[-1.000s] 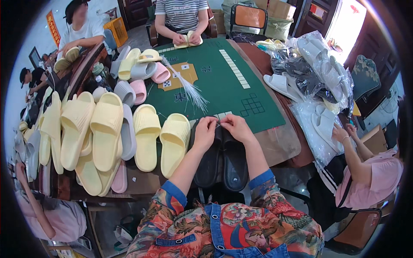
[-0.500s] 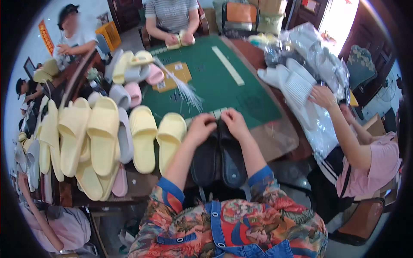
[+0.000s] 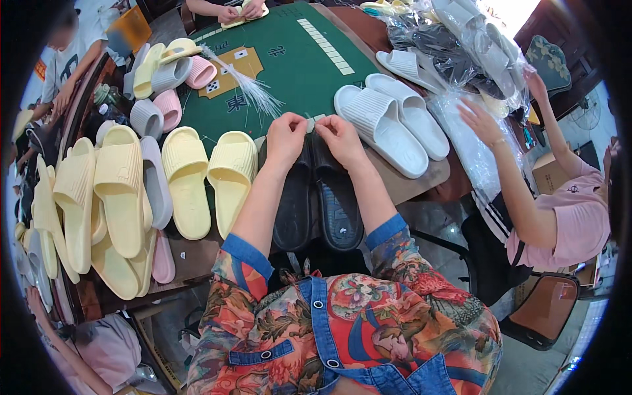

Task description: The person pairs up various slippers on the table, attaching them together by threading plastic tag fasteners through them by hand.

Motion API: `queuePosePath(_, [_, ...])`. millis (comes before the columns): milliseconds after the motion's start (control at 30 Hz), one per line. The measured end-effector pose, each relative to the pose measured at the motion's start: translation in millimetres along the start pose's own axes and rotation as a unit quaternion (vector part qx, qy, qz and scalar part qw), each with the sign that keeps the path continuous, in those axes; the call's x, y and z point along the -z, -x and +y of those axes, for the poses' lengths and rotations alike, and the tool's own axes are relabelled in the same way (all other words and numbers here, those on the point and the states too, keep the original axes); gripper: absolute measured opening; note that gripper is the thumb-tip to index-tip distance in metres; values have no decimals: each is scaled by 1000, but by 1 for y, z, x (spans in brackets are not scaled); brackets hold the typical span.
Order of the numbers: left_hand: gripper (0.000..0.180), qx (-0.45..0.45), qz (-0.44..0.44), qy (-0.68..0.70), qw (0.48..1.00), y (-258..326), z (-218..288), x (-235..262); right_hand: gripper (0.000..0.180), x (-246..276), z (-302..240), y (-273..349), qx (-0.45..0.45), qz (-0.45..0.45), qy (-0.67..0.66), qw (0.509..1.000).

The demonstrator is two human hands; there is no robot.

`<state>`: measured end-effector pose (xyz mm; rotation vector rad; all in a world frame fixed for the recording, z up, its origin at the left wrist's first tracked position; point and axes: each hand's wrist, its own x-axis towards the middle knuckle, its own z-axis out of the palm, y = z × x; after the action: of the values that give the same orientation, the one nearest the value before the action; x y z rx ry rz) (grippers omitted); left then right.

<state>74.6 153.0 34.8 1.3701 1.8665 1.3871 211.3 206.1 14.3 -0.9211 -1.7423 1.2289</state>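
A pair of black slippers (image 3: 340, 210) lies side by side in front of me at the table edge, the toe ends pointing away. My left hand (image 3: 288, 139) is over the far end of the left slipper, thumb and fingers pinched. Close beside it, my right hand (image 3: 339, 138) pinches over the far end of the right slipper. The fingertips nearly meet; whatever thin thing they hold is too small to make out. Just beyond lies a bundle of thin white plastic strands (image 3: 253, 89), probably tag fasteners.
Yellow slippers (image 3: 187, 191) stand and lie stacked on my left, with grey and pink ones behind. On the right sit white slippers (image 3: 388, 125) near a co-worker's hand (image 3: 484, 122) and bagged slippers (image 3: 434, 52). A green mat (image 3: 296, 72) covers the tabletop.
The white slippers on the right have come down onto the table, and the co-worker's hand is now off them. My hands have drawn closer together. The whole view has shifted.
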Motion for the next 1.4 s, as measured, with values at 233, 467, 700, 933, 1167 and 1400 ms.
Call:
queuePosePath(233, [14, -42, -6, -34, 999, 13, -16, -11, 16, -4, -7, 5, 30, 24, 120, 992])
queuePosePath(467, [11, -27, 110, 85, 990, 8, -20, -7, 16, -6, -10, 0, 59, -4, 138, 989])
queuePosePath(700, [10, -54, 124, 25, 991, 13, -23, -9, 17, -6, -13, 5, 63, -1, 149, 987])
queuePosePath(933, [9, -117, 33, -63, 991, 21, -19, -4, 17, -5, -20, 10, 55, 8, 141, 988])
queuePosePath(1167, [11, -58, 61, 71, 994, 20, -24, -8, 17, -5, -20, 10, 53, 0, 155, 986])
queuePosePath(1400, [11, -56, 129, 60, 988, 18, -27, -11, 17, -7, -22, 9, 49, -7, 178, 983])
